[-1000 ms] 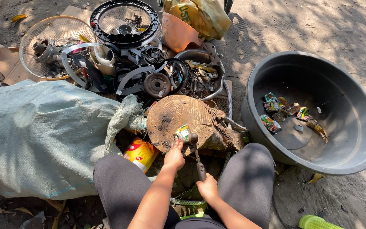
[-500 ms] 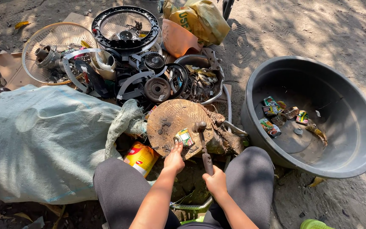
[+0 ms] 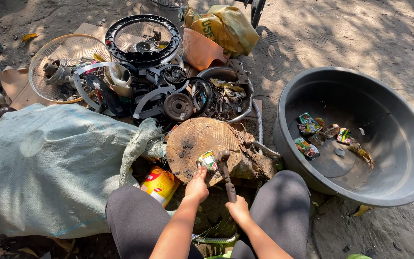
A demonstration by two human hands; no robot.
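A small crushed can (image 3: 207,160) lies on a round wooden block (image 3: 202,144) between my knees. My left hand (image 3: 197,184) holds the can down by its near edge. My right hand (image 3: 239,210) grips the handle of a hammer (image 3: 226,172), whose head rests on the block right beside the can. A yellow and red can (image 3: 160,183) lies on the ground at the block's near left.
A large dark plastic basin (image 3: 398,192) at the right holds several flattened cans (image 3: 312,136). A full grey-green woven sack (image 3: 49,168) lies at the left. Behind the block sit scrap metal parts, fan guards (image 3: 142,36) and a yellow bag (image 3: 226,29) on dirt ground.
The hammer has come down from a raised position beside the can until its head is on the block next to the can. My left hand has stayed on the can.
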